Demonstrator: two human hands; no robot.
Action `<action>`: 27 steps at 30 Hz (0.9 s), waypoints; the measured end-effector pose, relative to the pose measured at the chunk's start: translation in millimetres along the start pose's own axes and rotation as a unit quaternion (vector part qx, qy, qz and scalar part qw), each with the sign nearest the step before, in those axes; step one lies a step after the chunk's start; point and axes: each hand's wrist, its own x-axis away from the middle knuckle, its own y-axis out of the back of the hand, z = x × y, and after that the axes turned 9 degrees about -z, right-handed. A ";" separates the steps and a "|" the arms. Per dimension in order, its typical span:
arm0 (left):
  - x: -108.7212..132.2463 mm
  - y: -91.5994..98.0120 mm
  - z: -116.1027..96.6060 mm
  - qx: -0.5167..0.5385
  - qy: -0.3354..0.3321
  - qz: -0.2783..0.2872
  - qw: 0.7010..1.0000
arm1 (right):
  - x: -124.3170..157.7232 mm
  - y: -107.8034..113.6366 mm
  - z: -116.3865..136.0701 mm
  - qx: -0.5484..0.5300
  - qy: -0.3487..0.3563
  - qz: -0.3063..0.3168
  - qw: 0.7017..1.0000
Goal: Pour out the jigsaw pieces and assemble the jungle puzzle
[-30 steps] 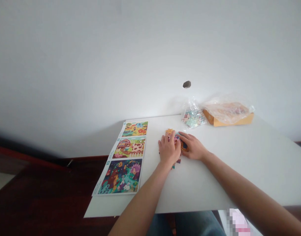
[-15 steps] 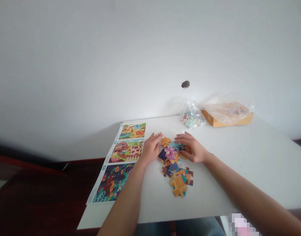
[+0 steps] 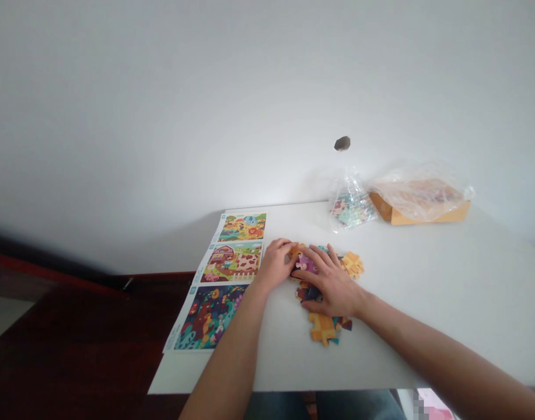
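Note:
A heap of colourful jigsaw pieces [image 3: 326, 326] lies on the white table [image 3: 425, 303]. My right hand [image 3: 331, 280] rests flat on top of the heap, fingers spread and pointing left. My left hand [image 3: 276, 265] sits at the heap's left edge, fingers curled onto an orange piece beside a purple piece [image 3: 306, 263]. An orange piece [image 3: 352, 263] lies just right of my hands, and part of the heap is hidden under my right palm.
A picture sheet [image 3: 226, 280] with three cartoon scenes lies left of the heap, near the table's left edge. At the back right are a clear bag of puzzle pieces [image 3: 351, 204] and an orange box under plastic wrap [image 3: 420, 204]. A dark floor lies to the left.
My right hand has slid left and down onto the heap, covering pieces that showed before. My left hand moved slightly right to the heap's edge and its fingers curled.

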 end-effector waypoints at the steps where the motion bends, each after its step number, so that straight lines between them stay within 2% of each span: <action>1: 0.5 -0.4 -0.1 -0.002 -0.001 -0.006 1.000 | -0.4 0.9 -3.4 0.001 -0.003 -0.001 1.000; 7: 0.5 0.5 -0.7 0.021 0.007 -0.028 0.999 | 2.3 10.1 -22.8 0.015 -0.026 -0.009 0.999; 16: -0.7 1.9 6.8 0.020 0.099 -0.056 0.993 | 3.6 14.3 -26.3 0.015 -0.046 -0.018 0.999; 21: -0.3 -3.8 14.1 0.112 0.182 -0.095 0.972 | 4.0 12.9 -28.3 0.019 -0.041 -0.039 0.998; 27: -0.5 -4.1 16.3 0.223 0.229 -0.094 0.943 | 5.6 12.4 -35.3 -0.015 -0.040 -0.072 0.996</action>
